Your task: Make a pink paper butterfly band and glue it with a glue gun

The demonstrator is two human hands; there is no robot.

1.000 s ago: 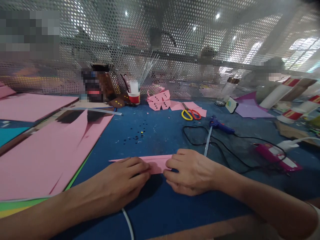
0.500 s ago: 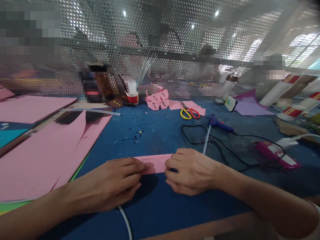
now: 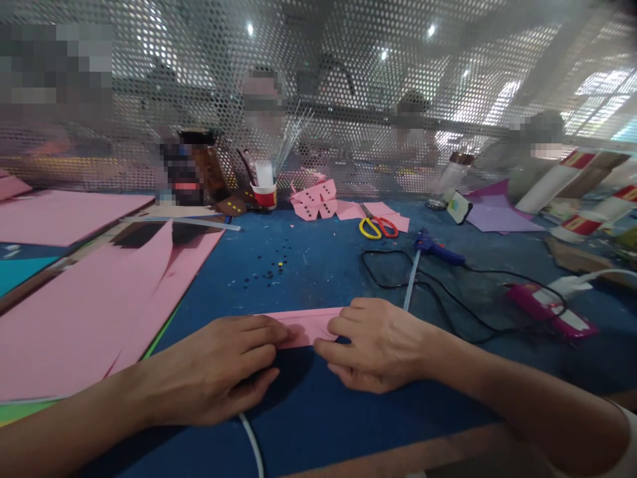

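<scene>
Head: left hand (image 3: 223,372), right hand (image 3: 381,348) press strip (image 3: 301,325) toward table's (image 3: 318,418) front edge (grasping? can't tell); even pressure seems best.

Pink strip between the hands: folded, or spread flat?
Folded, apparently: the pink strip shows a lengthwise line near its far edge, between left hand and right hand. Layer count: cannot tell.

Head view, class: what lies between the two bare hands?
In the head view, a narrow pink paper strip lies between the left hand and right hand.
</scene>
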